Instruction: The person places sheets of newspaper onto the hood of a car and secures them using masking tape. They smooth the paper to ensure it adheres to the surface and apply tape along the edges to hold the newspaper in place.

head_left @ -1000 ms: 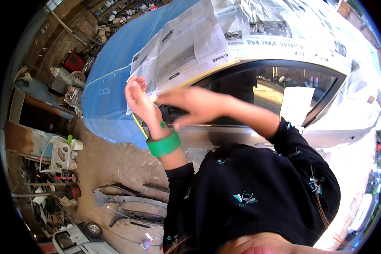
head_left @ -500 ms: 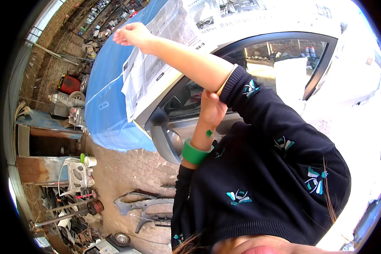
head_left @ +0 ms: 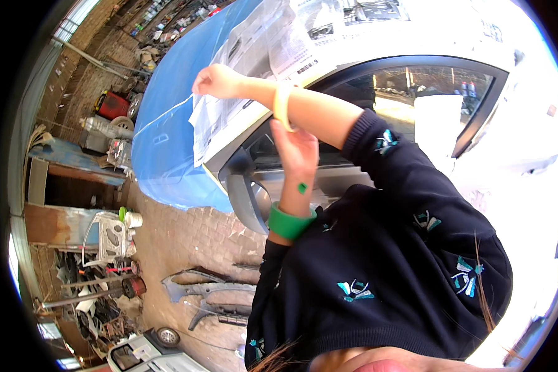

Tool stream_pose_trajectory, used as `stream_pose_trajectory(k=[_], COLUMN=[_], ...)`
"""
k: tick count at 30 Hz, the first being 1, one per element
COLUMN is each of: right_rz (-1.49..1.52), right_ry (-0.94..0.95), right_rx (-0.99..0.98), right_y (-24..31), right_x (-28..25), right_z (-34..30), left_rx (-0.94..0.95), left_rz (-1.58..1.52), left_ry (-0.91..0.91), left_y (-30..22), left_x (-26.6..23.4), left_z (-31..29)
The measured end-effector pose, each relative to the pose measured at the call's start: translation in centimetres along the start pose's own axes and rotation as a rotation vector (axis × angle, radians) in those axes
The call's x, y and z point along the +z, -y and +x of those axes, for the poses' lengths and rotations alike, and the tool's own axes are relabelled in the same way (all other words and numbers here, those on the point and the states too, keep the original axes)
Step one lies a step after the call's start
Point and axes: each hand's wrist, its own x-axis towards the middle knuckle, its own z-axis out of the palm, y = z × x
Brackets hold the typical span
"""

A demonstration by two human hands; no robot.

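Observation:
My right arm reaches up and across to the left, over the car's front side window (head_left: 263, 149). At its end my right hand (head_left: 216, 82) is closed, with its fingers curled and nothing visible in them. A pale yellow roll of masking tape (head_left: 282, 105) rings that forearm between wrist and elbow. My left hand (head_left: 297, 150) pinches the roll's lower edge from below. A wide green tape roll (head_left: 289, 221) sits around my left forearm like a bangle. A small green scrap (head_left: 302, 188), apparently tape, sticks to the left wrist.
Newspaper sheets (head_left: 273, 43) and blue film (head_left: 167, 155) cover parts of the car. Its side mirror (head_left: 248, 195) juts out close to my left arm. Dark curved car parts (head_left: 214, 297) lie on the brick floor. A bare door panel (head_left: 108, 239) stands at the left.
The masking tape roll has slid from beside the right sleeve cuff toward the wrist, with my left hand following. My right hand has drawn back a little and its fingers have curled in.

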Motion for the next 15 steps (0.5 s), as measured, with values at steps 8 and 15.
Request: stream_pose_trajectory(k=[8,15], right_rz=[-0.736,0.493], right_ry=[0.564,0.46], right_rx=[-0.201,0.152], right_y=[7.2,8.3], right_x=[-2.4,-7.2], right_z=[-7.7,-13.2], left_rx=[0.215,0.469], left_rz=[0.009,0.412], left_ry=[-0.089,0.125], left_y=[-6.5,-8.7], left_x=[0.8,-1.5], left_z=[2.5,2.8])
